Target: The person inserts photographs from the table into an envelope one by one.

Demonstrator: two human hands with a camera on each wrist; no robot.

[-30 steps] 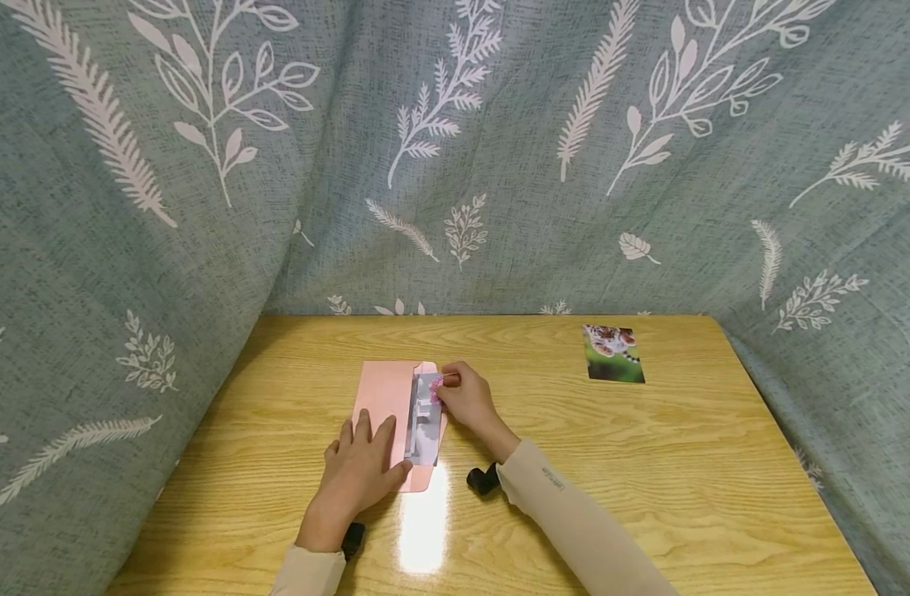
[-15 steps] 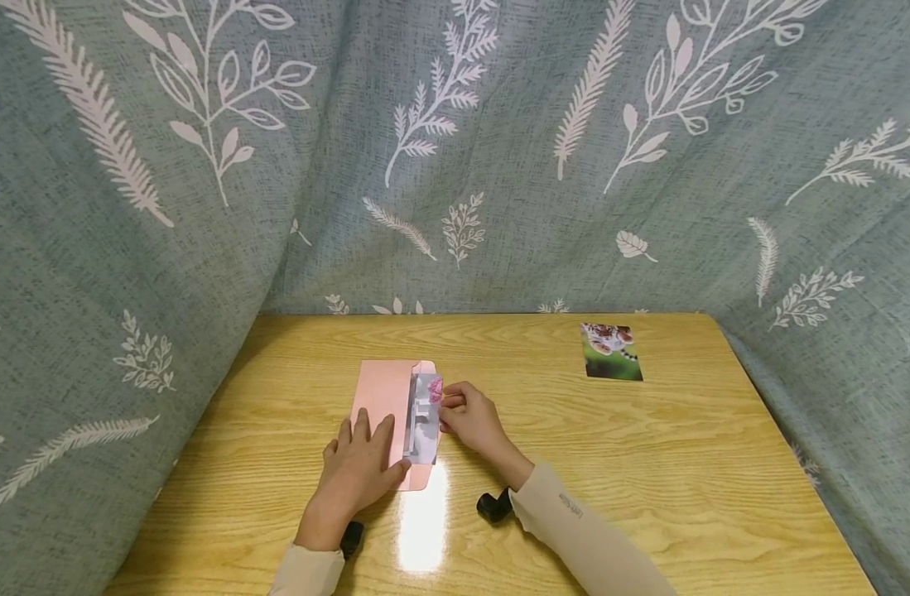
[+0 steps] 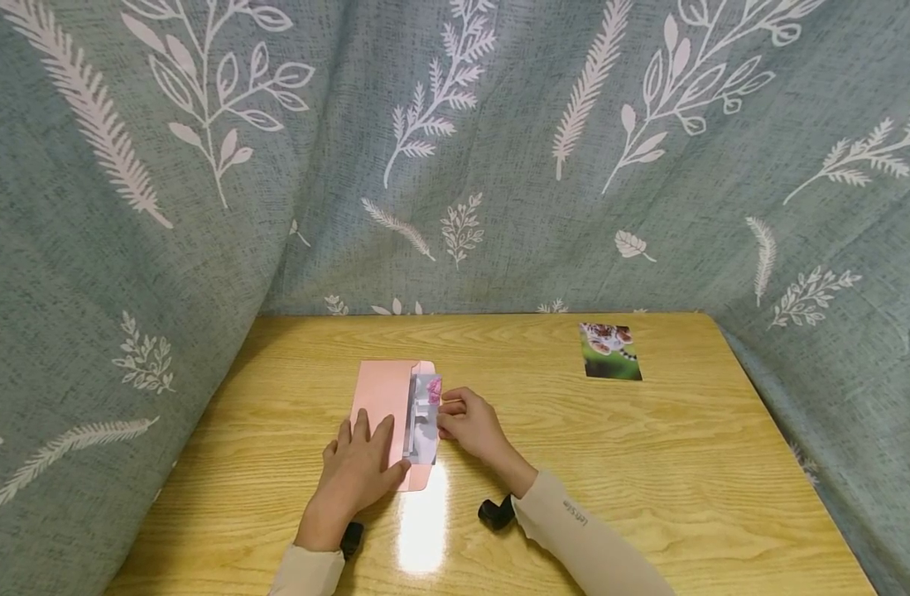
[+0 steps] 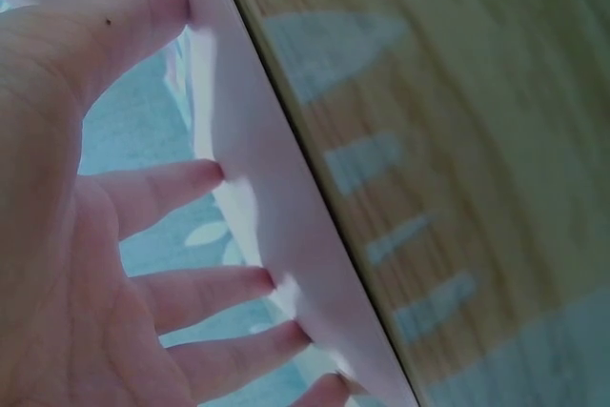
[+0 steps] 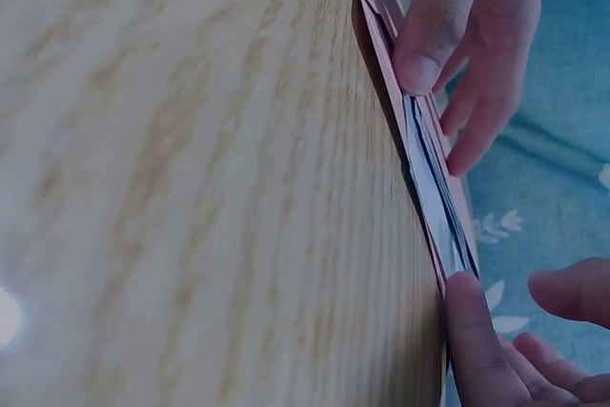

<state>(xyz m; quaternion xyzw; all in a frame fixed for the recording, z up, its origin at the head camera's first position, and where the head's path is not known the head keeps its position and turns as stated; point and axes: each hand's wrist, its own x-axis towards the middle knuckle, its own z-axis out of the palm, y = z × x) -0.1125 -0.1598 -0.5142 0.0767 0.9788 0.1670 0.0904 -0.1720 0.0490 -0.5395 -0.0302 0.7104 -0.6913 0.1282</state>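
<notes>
A pink envelope lies flat on the table, its flap side toward the right. From its opening a grey picture card with a pink flower in one corner sticks partly out; its left part is hidden inside. My left hand rests on the envelope with fingers spread, the thumb near the card's lower end. At the card's right edge is my right hand. In the right wrist view one fingertip touches the card's edge, while another finger of that hand stands apart from it.
A photo of a tiger lies at the back right of the wooden table. Patterned blue-green cloth hangs behind and along both sides. A black wrist device sits by the right sleeve.
My right hand has let go of the card near its flower corner and moved down to the middle of its right edge. The left hand and envelope have stayed in place.
</notes>
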